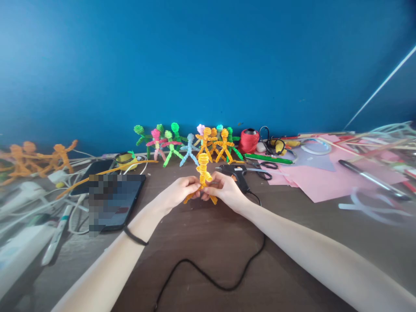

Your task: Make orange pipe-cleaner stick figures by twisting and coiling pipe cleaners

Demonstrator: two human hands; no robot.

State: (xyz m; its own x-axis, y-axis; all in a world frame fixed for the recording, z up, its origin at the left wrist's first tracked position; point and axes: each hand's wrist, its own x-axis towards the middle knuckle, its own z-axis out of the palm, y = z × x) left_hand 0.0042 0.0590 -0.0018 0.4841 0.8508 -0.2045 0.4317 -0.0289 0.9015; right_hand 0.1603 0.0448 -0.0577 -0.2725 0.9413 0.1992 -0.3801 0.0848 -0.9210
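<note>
Between my two hands stands a yellow-orange pipe cleaner figure [203, 169], upright, with a wound head and two legs spread below. My left hand [185, 189] pinches it low on its left side. On the other side my right hand [224, 190] closes thumb and fingers at the figure's hip. The fingertips partly cover its lower body. Right behind my right hand lies a black glue gun [239, 174], partly hidden by it. Several finished-looking pipe cleaner figures [173, 149] in green, pink, blue and orange lean along the blue wall.
At left are a tablet [130, 199], white cables, a marker [56, 236] and more orange figures [60, 157]. At right lie a red thread spool [248, 141], a green glue-gun-like stick [269, 159], pink paper [315, 182] and a pen [373, 180]. A black cord [208, 277] crosses the front.
</note>
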